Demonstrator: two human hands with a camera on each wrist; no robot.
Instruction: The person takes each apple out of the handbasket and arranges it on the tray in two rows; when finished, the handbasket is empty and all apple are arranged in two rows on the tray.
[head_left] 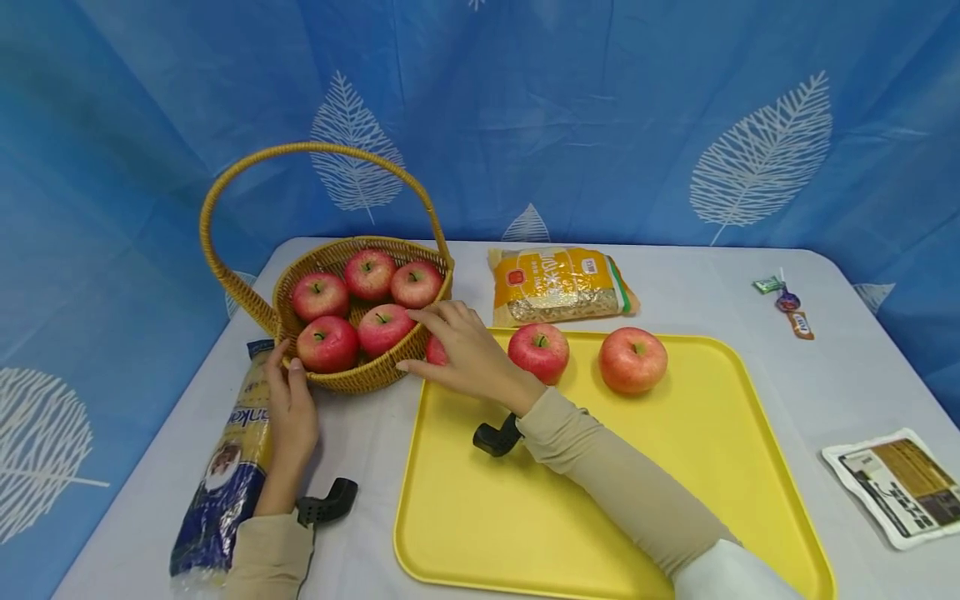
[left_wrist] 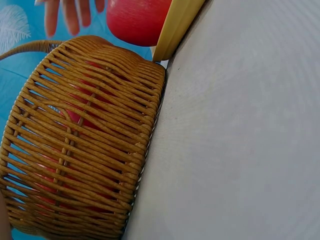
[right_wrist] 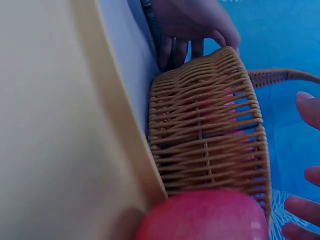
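Wicker basket, beside the tray, holds five apples. My left hand grips its rim; my right hand is spread opposite. Steady support and gentle fingers should prevent bruising.

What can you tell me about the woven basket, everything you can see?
The wicker basket looks golden-brown: an open-topped bowl with gaps between its woven strands and one tall arched handle. It stands upright on the white table, beside the yellow tray, holding five red apples. The left grip holds the left of its rim; the right grip is near its right side, contact unclear.
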